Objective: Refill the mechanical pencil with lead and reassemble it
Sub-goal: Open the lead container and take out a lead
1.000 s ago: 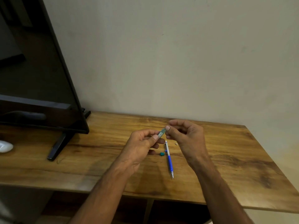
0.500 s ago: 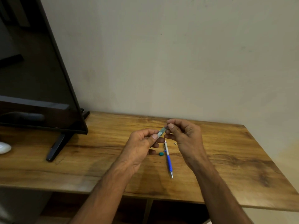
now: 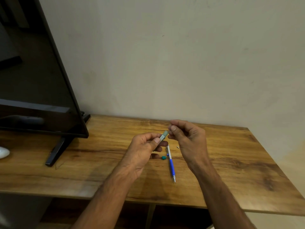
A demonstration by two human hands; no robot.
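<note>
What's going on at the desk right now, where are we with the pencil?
A person's left hand holds a small lead tube tilted up, while the right hand pinches at its open end, apparently drawing out lead too thin to see. The blue mechanical pencil lies untouched on the wooden desk, with a small teal cap beside it and a tiny pale piece nearby. Refilling hasn't started.

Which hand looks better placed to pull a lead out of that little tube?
Probably the right hand: its fingertips pinch at the tube mouth, while the left hand grips the tube body.
</note>
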